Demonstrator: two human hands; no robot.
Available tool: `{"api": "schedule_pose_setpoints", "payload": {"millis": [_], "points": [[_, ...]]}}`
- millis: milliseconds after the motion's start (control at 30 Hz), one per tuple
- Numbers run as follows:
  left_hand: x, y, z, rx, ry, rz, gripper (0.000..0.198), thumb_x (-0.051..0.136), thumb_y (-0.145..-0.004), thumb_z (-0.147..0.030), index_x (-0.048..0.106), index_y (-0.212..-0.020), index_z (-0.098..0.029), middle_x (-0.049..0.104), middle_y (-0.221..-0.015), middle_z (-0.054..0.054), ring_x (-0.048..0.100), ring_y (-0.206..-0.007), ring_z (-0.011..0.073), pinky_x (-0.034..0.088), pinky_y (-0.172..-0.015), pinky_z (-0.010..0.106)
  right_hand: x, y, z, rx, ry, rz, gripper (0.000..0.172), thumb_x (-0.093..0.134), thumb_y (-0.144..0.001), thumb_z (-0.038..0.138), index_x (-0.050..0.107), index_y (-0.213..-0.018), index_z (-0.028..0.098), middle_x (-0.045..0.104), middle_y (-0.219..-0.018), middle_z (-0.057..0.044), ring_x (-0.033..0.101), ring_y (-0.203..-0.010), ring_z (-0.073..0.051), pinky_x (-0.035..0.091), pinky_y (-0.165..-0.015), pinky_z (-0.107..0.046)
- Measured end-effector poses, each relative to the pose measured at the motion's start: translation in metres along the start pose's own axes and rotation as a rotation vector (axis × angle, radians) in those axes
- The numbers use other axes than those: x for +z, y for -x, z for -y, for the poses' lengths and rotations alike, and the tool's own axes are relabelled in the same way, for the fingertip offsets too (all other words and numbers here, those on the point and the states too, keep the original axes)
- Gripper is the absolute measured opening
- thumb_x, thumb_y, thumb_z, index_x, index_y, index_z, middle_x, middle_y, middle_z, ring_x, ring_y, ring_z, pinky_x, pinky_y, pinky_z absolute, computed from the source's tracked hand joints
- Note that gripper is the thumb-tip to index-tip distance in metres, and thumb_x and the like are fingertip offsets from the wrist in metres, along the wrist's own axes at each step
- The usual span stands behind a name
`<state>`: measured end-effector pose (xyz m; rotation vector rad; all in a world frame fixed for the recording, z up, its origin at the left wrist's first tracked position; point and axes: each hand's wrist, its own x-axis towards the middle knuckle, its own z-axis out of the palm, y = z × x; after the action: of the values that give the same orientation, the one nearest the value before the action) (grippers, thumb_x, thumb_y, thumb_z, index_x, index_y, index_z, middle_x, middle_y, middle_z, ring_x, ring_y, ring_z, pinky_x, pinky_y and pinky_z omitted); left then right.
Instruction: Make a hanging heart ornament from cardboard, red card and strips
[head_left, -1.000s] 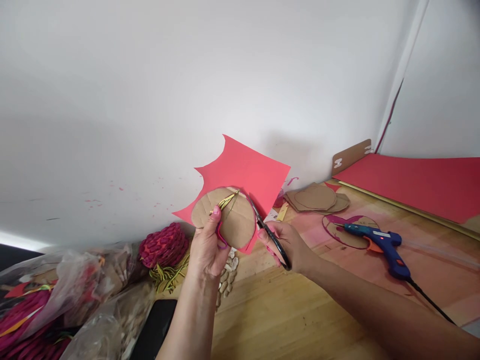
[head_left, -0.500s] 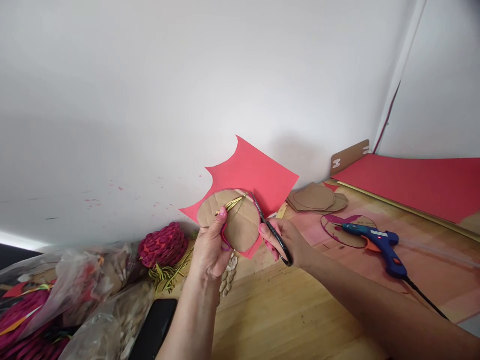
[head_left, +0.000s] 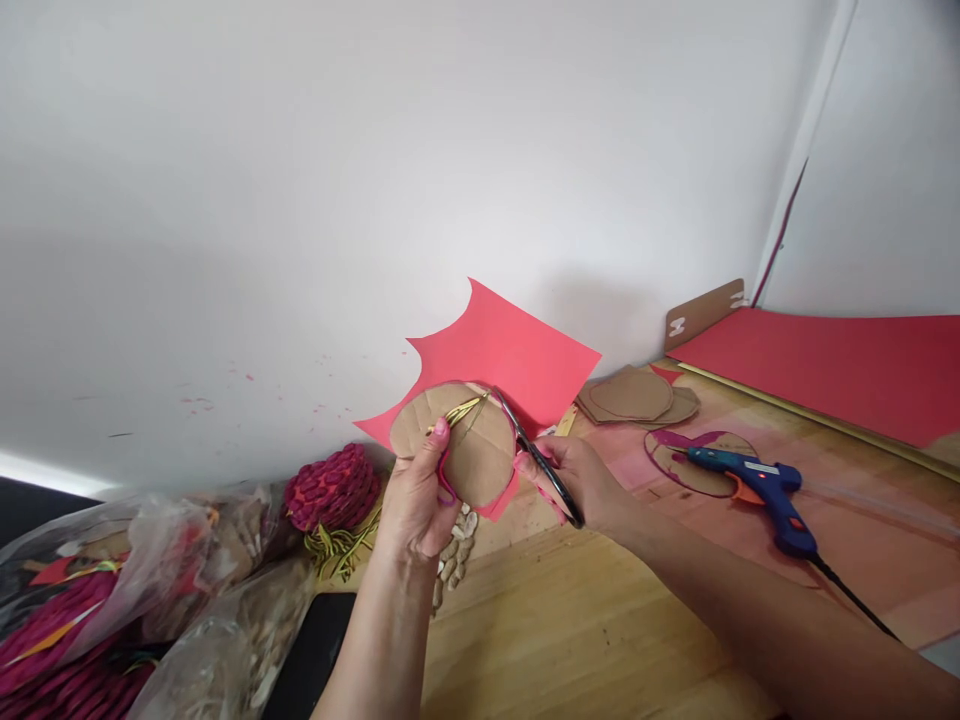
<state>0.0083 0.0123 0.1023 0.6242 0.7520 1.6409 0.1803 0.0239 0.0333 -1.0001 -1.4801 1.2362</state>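
My left hand [head_left: 424, 490] grips a rounded cardboard piece [head_left: 486, 462] near its lower left edge, thumb on top. Yellow-green strands [head_left: 463, 410] and a loop of magenta cord [head_left: 445, 480] show by that thumb. Behind the cardboard spreads a sheet of red paper [head_left: 517, 335], its left side cut into scallops. My right hand [head_left: 574, 480] is closed around the handles of black scissors [head_left: 536, 450]. Their blades lie along the cardboard's upper right edge, at the red paper. The fingers under the cardboard are hidden.
A blue glue gun [head_left: 757, 480] lies on a cardboard shape at right. Behind are stacked cardboard cutouts [head_left: 630, 393] and a large red sheet [head_left: 825, 360]. At left sit a magenta woven piece [head_left: 334, 487], plastic bags [head_left: 217, 640] and a black phone [head_left: 315, 650]. Peanut-like pieces [head_left: 452, 562] lie below.
The scissors' blades have come closer together at the cardboard's upper right edge. Both hands and the held pieces have otherwise barely shifted, while the view has moved slightly.
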Motion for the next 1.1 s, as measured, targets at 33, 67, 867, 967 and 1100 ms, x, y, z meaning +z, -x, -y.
{"api": "schedule_pose_setpoints", "payload": {"millis": [33, 67, 867, 967, 1100], "points": [[-0.002, 0.001, 0.0, 0.004, -0.004, -0.005, 0.038, 0.076, -0.084, -0.007, 0.072, -0.119, -0.019, 0.081, -0.099, 0.005, 0.078, -0.085, 0.015, 0.058, -0.099, 0.027, 0.001, 0.0, 0.0, -0.005, 0.015, 0.0, 0.054, 0.072, -0.078, 0.066, 0.044, -0.062, 0.023, 0.04, -0.045, 0.007, 0.04, -0.037, -0.011, 0.028, -0.034, -0.024], [-0.004, 0.001, -0.001, 0.007, -0.007, -0.011, 0.038, 0.077, -0.083, -0.007, 0.072, -0.119, -0.018, 0.081, -0.099, 0.005, 0.078, -0.085, 0.0152, 0.058, -0.098, 0.027, 0.002, 0.0, 0.001, -0.004, 0.022, 0.002, 0.054, 0.073, -0.077, 0.066, 0.045, -0.061, 0.023, 0.039, -0.045, 0.007, 0.04, -0.037, -0.01, 0.029, -0.035, -0.024], [-0.087, 0.02, 0.003, -0.084, -0.039, -0.116, 0.033, 0.08, -0.081, -0.011, 0.072, -0.112, -0.018, 0.081, -0.102, 0.007, 0.078, -0.093, 0.0195, 0.064, -0.085, 0.027, 0.025, 0.011, -0.02, 0.177, 0.11, 0.344, 0.053, 0.066, -0.085, 0.067, 0.047, -0.068, 0.02, 0.047, -0.053, 0.006, 0.046, -0.036, -0.008, 0.038, -0.034, -0.019], [-0.089, 0.021, 0.004, -0.084, -0.065, -0.115, 0.04, 0.086, -0.076, -0.014, 0.072, -0.112, -0.018, 0.081, -0.1, 0.006, 0.078, -0.094, 0.0205, 0.064, -0.084, 0.027, 0.024, 0.011, -0.021, 0.188, 0.133, 0.338, 0.052, 0.066, -0.085, 0.067, 0.048, -0.07, 0.02, 0.048, -0.055, 0.006, 0.048, -0.038, -0.008, 0.037, -0.036, -0.02], [-0.088, 0.023, 0.005, -0.09, -0.099, -0.107, 0.042, 0.09, -0.072, -0.018, 0.073, -0.11, -0.018, 0.08, -0.098, 0.005, 0.078, -0.093, 0.0217, 0.066, -0.079, 0.027, 0.023, 0.011, -0.025, 0.148, 0.137, 0.334, 0.049, 0.064, -0.087, 0.064, 0.049, -0.072, 0.02, 0.05, -0.056, 0.005, 0.047, -0.041, -0.009, 0.035, -0.04, -0.021]]}}
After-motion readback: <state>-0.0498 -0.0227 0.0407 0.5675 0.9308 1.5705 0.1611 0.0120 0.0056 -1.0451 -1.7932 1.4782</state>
